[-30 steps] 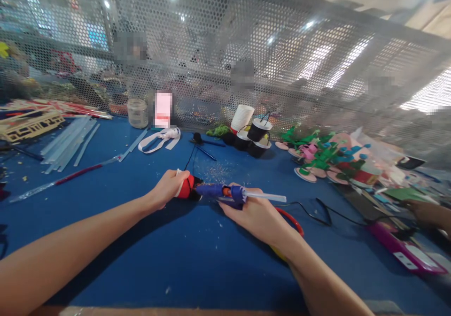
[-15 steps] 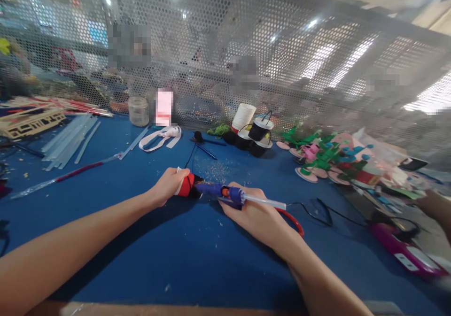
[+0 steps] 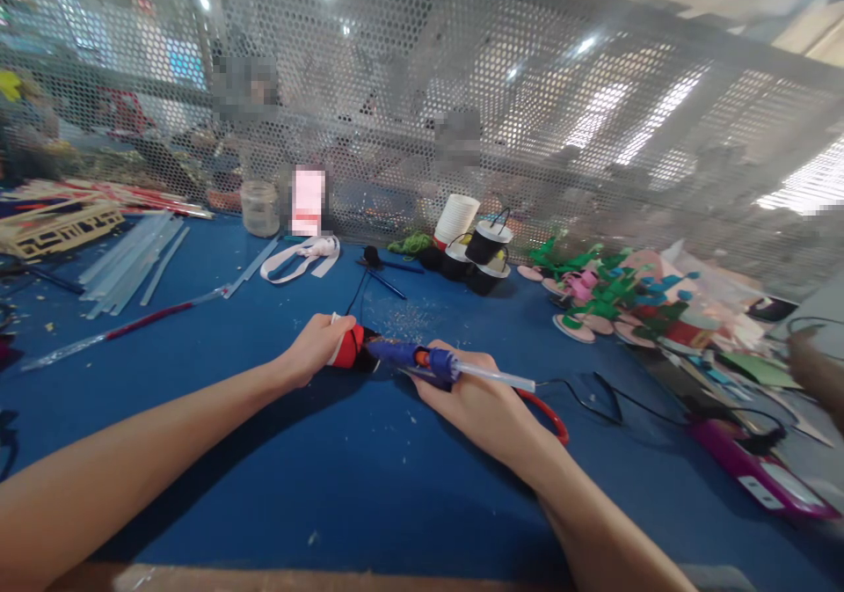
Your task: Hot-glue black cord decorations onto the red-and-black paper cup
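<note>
My left hand (image 3: 317, 347) is closed around a small red and black craft piece (image 3: 352, 347) resting on the blue table (image 3: 277, 486). My right hand (image 3: 473, 396) grips a blue glue gun (image 3: 412, 356) lying almost level, its nozzle pointing left and touching the red piece. A clear glue stick (image 3: 494, 376) juts from the back of the gun to the right. A red ring (image 3: 549, 413) and a black cord (image 3: 590, 394) lie just behind my right wrist.
Clear glue sticks (image 3: 128, 262) lie at the far left beside a wooden frame (image 3: 56, 227). A jar (image 3: 258, 208), white ribbon (image 3: 300, 258), thread spools (image 3: 484, 249), foam flowers (image 3: 607, 297) line the back by a perforated metal screen (image 3: 462, 91). Another person's hand (image 3: 814, 368) is at the right edge.
My hands and the glue gun have barely shifted. The other person's hand at the right edge has moved upward, away from the purple item.
</note>
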A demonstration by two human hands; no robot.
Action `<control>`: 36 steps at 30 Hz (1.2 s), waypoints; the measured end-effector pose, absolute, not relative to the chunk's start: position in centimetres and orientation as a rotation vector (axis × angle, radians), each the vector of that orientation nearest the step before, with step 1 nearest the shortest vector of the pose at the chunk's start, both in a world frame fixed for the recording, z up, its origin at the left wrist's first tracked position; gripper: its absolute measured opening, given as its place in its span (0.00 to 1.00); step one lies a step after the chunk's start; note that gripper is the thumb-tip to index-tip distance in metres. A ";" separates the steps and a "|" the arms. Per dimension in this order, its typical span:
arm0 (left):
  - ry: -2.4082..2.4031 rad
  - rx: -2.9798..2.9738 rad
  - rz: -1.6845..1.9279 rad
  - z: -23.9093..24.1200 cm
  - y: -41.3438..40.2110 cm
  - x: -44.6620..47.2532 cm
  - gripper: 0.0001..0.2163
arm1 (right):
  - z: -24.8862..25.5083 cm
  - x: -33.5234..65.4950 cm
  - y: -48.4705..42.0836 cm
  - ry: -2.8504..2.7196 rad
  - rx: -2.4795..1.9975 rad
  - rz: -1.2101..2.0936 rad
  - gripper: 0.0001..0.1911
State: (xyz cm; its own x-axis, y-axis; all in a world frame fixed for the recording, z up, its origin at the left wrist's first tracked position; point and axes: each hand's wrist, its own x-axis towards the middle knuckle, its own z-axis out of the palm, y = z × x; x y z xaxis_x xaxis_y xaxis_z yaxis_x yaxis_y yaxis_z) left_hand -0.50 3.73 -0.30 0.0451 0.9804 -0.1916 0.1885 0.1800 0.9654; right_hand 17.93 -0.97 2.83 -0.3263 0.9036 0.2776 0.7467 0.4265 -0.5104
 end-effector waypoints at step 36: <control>1.336 1.409 0.896 -0.3 3.5 -0.6 0.14 | 2.1 18.6 -0.4 -2.195 -1.391 0.395 0.07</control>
